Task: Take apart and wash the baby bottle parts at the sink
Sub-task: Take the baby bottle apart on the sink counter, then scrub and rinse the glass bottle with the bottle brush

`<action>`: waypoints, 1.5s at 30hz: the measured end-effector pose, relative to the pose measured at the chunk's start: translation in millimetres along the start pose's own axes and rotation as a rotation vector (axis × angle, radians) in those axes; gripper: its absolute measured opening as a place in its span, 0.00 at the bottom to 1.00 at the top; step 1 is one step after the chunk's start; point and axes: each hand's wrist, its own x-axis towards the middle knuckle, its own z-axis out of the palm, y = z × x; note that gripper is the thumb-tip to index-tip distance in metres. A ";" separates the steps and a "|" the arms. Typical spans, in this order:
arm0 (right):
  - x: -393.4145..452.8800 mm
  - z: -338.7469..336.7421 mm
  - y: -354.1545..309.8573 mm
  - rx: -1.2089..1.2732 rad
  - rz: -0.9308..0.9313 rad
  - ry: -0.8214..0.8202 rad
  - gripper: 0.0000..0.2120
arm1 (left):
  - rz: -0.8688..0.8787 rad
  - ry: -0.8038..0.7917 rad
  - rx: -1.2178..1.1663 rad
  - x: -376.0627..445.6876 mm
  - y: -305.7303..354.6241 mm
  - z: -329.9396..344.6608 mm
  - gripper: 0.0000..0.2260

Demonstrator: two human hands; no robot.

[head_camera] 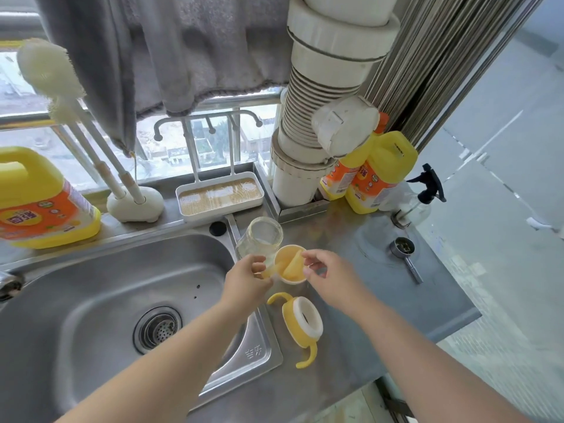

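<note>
I held a yellow cap (290, 264) just past the right rim of the sink (128, 300), over the steel counter. My left hand (248, 277) gripped its near left edge, fingers curled round the rim, and my right hand (323, 270) pinched a soft yellow piece (294, 261) sitting inside the cap, thumb and forefinger closed on it. Both hands were therefore clamped on something, neither lying loose.

The clear bottle body (259, 239) lay tipped on its side just beyond the cap, at the sink's far right corner, its open mouth turned away from me. The yellow handled collar (302, 326), with a white ring set in it, lay on the counter just right of the sink's near right corner, apart from both hands.

Behind the sink stood a white drying tray (219, 198) with hooked pegs, and left of that two white bottle brushes (91, 141) in a stand. A big yellow detergent jug (39, 203) stood at the sink's far left. Well right of the sink were two more yellow bottles (372, 175), a dark-headed spray bottle (424, 190) and a small metal scoop (404, 250).
</note>
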 end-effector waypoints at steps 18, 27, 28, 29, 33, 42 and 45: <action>12.6 11.8 -20.0 -0.094 -0.029 -0.065 0.13 | -0.019 -0.073 -0.017 -12.4 -15.4 -16.4 0.13; 13.9 12.2 -15.7 -0.142 -0.025 -0.050 0.14 | -0.011 -0.121 0.119 -1.6 -18.6 15.0 0.16; 12.8 11.6 -14.7 -0.137 -0.020 -0.048 0.14 | -0.016 -0.098 0.112 0.1 -18.5 16.8 0.15; 11.6 11.1 -13.7 -0.131 -0.015 -0.048 0.14 | -0.032 -0.078 0.097 1.4 -17.8 18.0 0.14; 9.8 9.9 -10.9 -0.101 -0.012 -0.051 0.14 | -0.091 0.016 0.024 8.3 -14.5 20.3 0.08; 14.0 11.9 -12.9 -0.120 -0.017 -0.036 0.14 | -0.082 -0.125 0.201 5.4 -18.4 10.4 0.09; 15.7 12.9 -18.0 -0.126 -0.022 -0.020 0.14 | -0.073 -0.122 0.215 1.3 -20.8 3.2 0.08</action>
